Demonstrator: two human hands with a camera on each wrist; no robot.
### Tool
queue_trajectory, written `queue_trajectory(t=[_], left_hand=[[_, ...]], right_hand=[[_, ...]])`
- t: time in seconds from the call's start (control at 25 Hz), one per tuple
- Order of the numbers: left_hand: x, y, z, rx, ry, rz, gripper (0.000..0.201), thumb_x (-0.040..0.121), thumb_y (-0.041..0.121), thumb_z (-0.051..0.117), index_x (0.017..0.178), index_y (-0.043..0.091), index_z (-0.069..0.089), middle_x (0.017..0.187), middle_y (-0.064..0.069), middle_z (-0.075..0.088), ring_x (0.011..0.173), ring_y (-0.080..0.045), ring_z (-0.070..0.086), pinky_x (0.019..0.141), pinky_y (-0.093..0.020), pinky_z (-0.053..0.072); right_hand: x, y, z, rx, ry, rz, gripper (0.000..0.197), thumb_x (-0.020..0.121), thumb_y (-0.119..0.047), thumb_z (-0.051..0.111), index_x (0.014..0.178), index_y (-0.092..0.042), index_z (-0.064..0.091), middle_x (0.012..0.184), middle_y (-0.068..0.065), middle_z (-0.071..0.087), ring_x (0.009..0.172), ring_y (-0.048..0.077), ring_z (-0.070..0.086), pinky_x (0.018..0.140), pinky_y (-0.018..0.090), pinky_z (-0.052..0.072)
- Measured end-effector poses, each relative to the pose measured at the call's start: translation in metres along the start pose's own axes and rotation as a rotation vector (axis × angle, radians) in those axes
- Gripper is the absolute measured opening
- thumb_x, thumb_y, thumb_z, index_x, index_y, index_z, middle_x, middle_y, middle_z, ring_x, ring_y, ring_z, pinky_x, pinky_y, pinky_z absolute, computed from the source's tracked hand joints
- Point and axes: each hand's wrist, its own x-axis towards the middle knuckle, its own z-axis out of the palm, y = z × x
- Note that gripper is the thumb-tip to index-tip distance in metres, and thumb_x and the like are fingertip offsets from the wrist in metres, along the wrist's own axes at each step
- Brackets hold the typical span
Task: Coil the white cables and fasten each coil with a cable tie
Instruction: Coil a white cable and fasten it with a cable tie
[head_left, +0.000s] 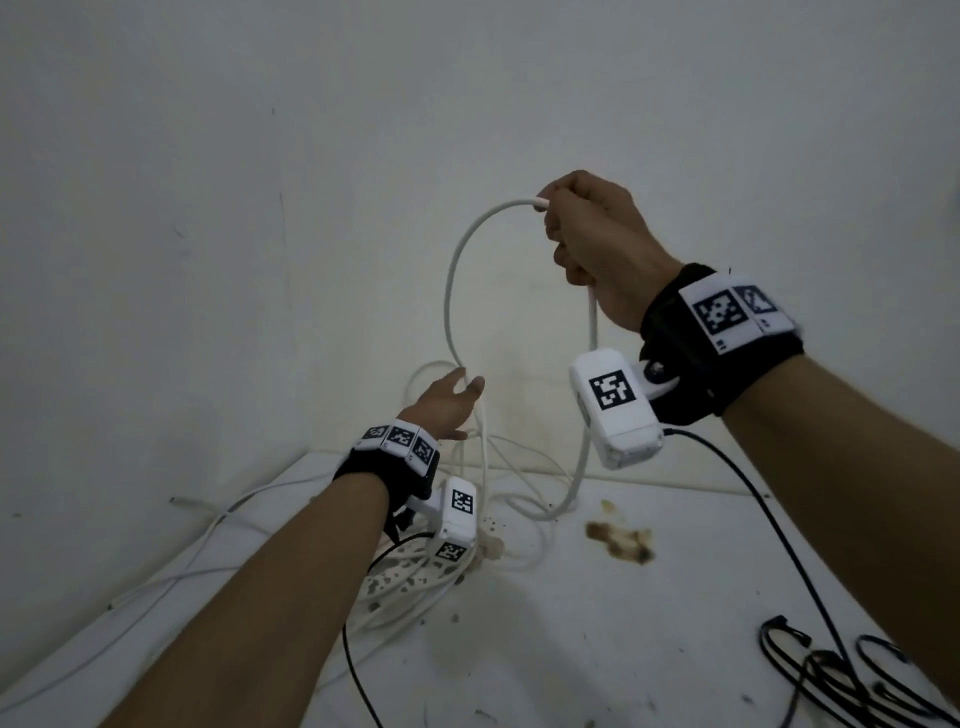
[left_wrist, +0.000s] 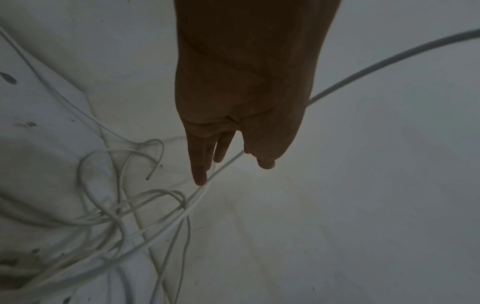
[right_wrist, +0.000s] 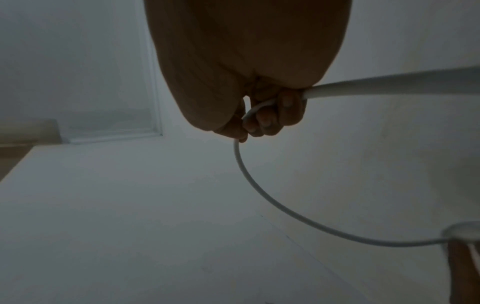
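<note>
1. A white cable is gripped in the right hand, whose fingers are curled tightly round it; the cable's end juts out just beyond the thumb side of the fist, and a second run drops from below the little finger.
2. From the fist an arc of cable sweeps down to the left hand, whose fingers are held nearly straight and slightly spread, with the cable passing between thumb and forefinger. Whether it is actually pinched there cannot be told.
3. Below the left fingertips, the remaining white cables lie in a loose tangle on the white surface.
4. Black cable ties lie well apart from both hands, toward the right wrist's side.
5. Risks judged from here: the tangle may be dragged up as the loop is drawn, because strands cross one another; the arc may spring open if the left fingers are not closed; the loop size may drift, giving an uneven coil.
</note>
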Motion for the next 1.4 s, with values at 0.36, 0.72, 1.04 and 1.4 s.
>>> queue_trajectory(t=[0.36, 0.72, 1.04, 1.4], left_hand=[[0.021, 0.025, 0.010, 0.039, 0.296, 0.013, 0.058, 0.094, 0.058, 0.051, 0.121, 0.007, 0.054, 0.121, -0.011, 0.062, 0.105, -0.030, 0.060, 0.094, -0.044, 0.054], [0.007, 0.146, -0.033, 0.155, 0.350, 0.409, 0.056, 0.099, 0.060, 0.035, 0.096, 0.007, 0.051, 0.092, -0.012, 0.059, 0.084, -0.028, 0.060, 0.078, -0.037, 0.054], [0.008, 0.160, 0.006, 0.794, 0.202, 1.084, 0.042, 0.093, 0.043, 0.038, 0.100, 0.006, 0.055, 0.091, -0.010, 0.052, 0.085, -0.028, 0.047, 0.082, -0.043, 0.042], [0.002, 0.053, 0.007, 0.159, 0.196, 0.588, 0.004, 0.092, 0.014, 0.060, 0.092, 0.016, 0.056, 0.083, 0.003, 0.060, 0.071, -0.010, 0.053, 0.065, -0.018, 0.042]], right_hand=[[-0.037, -0.003, -0.063, 0.575, 0.037, 0.032, 0.023, 0.089, -0.006, 0.036, 0.077, -0.018, 0.050, 0.057, -0.004, 0.029, 0.044, 0.012, 0.020, 0.043, 0.023, 0.012], [-0.086, 0.147, -0.098, -0.120, 0.078, 0.604, 0.028, 0.098, -0.014, 0.039, 0.092, -0.015, 0.067, 0.080, 0.006, 0.058, 0.069, 0.021, 0.052, 0.064, 0.030, 0.041], [-0.079, 0.103, -0.036, -0.399, 0.103, 0.015, 0.086, 0.082, -0.033, 0.074, 0.150, -0.038, 0.022, 0.143, 0.007, 0.041, 0.130, 0.020, 0.041, 0.106, 0.037, 0.036], [-0.004, 0.091, 0.013, -0.354, -0.144, 0.018, 0.020, 0.099, -0.026, 0.057, 0.104, -0.010, 0.068, 0.068, -0.009, 0.051, 0.061, 0.004, 0.048, 0.061, 0.025, 0.040]])
